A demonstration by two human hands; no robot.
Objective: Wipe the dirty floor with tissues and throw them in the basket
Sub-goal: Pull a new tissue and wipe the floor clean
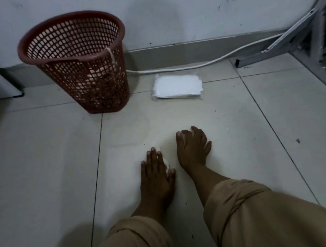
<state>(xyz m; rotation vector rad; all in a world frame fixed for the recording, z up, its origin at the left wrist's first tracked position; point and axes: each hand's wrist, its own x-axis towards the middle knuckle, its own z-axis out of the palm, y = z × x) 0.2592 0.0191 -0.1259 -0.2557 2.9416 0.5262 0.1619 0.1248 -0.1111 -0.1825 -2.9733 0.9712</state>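
Your left hand (156, 175) lies flat on the pale floor tile (237, 128), fingers stretched forward and close together, pressing a white tissue (166, 163) whose crumpled edge shows at the thumb side and between the fingers. Your right hand (193, 148) rests just beside it, a little farther forward, palm down with the fingers curled and spread; a trace of white shows near its fingertips, but you cannot tell from this view whether it holds a tissue. Both tan sleeves (244, 205) are pushed up at the wrists.

The red mesh basket (77, 60) stands upright on the floor ahead and to your left, against the wall, well apart from your hands. Some pale crumpled material shows through its lattice low inside, and a white strip hangs over its rim. Just to the right of the basket lies a stack of white tissues in a clear wrapper (176, 87), flat on the floor. Behind it a white cable (192, 66) runs along the skirting toward a grey metal frame (289, 41) in the right corner. Small dark specks dot the tiles to the right of your hands.
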